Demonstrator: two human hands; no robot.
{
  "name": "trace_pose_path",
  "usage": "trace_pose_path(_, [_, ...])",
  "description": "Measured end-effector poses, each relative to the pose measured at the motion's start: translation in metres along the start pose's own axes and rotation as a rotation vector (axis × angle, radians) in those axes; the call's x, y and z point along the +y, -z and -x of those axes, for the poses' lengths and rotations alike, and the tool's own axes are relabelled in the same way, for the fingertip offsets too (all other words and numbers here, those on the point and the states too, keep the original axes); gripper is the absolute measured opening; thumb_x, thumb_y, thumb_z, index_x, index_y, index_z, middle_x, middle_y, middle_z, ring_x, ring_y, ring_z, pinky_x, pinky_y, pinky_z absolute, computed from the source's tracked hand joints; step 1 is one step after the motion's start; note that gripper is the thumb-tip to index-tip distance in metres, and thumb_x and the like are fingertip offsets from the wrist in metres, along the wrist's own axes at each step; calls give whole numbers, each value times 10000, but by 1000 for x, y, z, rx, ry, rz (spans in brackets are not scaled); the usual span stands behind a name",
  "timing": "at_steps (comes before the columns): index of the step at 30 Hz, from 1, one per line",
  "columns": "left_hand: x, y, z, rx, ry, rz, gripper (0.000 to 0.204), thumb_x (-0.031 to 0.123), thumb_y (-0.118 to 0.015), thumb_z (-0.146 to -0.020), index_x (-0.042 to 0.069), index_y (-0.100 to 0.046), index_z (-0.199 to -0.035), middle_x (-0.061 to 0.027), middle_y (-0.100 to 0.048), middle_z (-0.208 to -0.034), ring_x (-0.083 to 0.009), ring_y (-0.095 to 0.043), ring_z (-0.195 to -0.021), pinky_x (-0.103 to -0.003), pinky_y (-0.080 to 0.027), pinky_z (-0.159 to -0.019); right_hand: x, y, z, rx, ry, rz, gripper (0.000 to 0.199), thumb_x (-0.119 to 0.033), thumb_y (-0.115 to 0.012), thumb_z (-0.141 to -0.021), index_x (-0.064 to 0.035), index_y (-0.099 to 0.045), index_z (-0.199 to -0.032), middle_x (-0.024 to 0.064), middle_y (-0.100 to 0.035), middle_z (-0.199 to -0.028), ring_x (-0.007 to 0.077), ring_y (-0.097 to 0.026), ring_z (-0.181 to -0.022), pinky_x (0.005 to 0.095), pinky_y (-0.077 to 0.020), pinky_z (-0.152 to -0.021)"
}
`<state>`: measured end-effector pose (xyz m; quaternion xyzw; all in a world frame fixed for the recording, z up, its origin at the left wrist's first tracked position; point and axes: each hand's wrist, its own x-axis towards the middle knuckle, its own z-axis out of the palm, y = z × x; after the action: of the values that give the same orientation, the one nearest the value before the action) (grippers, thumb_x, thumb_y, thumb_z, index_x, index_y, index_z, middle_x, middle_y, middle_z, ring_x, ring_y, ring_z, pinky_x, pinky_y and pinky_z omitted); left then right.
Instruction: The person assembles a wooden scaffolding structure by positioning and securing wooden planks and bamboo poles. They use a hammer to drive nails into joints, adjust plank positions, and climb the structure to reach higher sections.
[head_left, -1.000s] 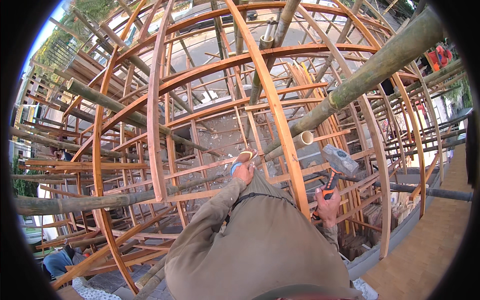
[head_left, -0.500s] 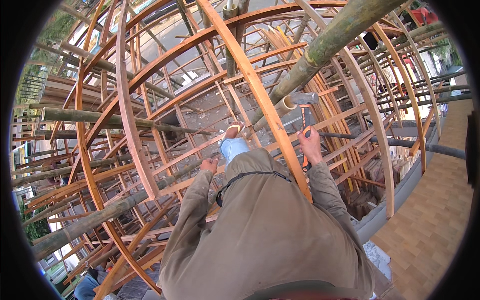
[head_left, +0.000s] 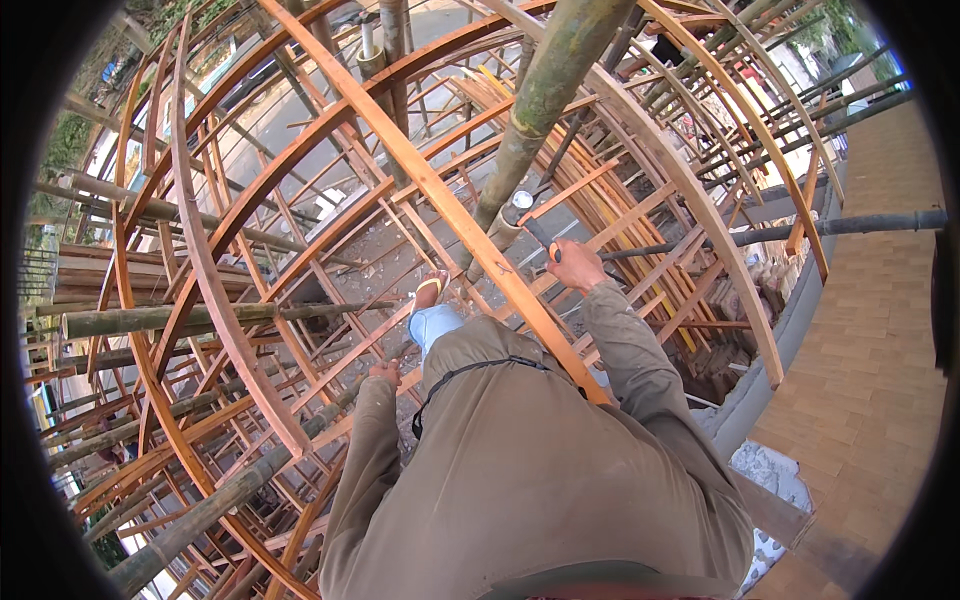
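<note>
My right hand (head_left: pixel 577 264) is wrapped round the dark handle of a hammer (head_left: pixel 540 234). The hammer's head is raised beside a short upright bamboo piece (head_left: pixel 503 232), and I cannot tell whether they touch. My left hand (head_left: pixel 385 373) is low, with its fingers curled, over a slanting bamboo pole (head_left: pixel 245 474). Whether it grips the pole or something small is not clear. Between my hands a long reddish wooden batten (head_left: pixel 450 205) runs diagonally, nearest my right forearm. My sandalled foot (head_left: pixel 430 288) is beyond my left hand, among the battens.
Curved wooden ribs (head_left: pixel 205 270) and crossing battens surround me. A thick bamboo pole (head_left: pixel 545 105) slants across the far middle. Stacked boards (head_left: pixel 590 195) lie below, beyond the hammer. To the right is a tiled surface (head_left: pixel 880 350) with a grey concrete edge (head_left: pixel 765 385).
My right hand has moved left and farther away, and the hammer has tilted over toward the left. The left hand's fingers look more curled. The whole view has shifted.
</note>
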<state>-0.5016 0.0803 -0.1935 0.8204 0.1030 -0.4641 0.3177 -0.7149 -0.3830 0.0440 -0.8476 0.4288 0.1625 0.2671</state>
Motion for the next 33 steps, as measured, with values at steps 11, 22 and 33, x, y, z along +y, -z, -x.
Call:
trace_pose_path(11, [23,-9,-5,-45,-87,-71,336,276,-632,-971,-56,-639,-916,-139,-664,-684,-207,-628,-496,-356,-476,-437,-3,13,21,-20,-44,-239,612,-404,-763,-824,-53,-565,-1285,226,-649,-1148,407,-633,-1090,467,-499,-925])
trace_pose_path(22, [41,1,-6,-132,42,-122,277,268,-600,-990,1,-642,-1053,-116,-678,-825,-214,-652,-582,-354,-505,-487,-40,137,24,825,468,-453,796,-522,-700,-888,36,-454,-1398,229,-472,-1325,361,-493,-1250,440,-416,-1058])
trace_pose_path(33, [9,-19,-32,-32,-45,-308,459,390,-589,-971,-37,-676,-1114,-155,-739,-817,-262,-723,-717,-417,-567,-747,-182,327,27,847,1117,-994,899,-388,-878,-783,61,-372,-1375,152,-606,-1188,194,-666,-1028,323,-593,-815])
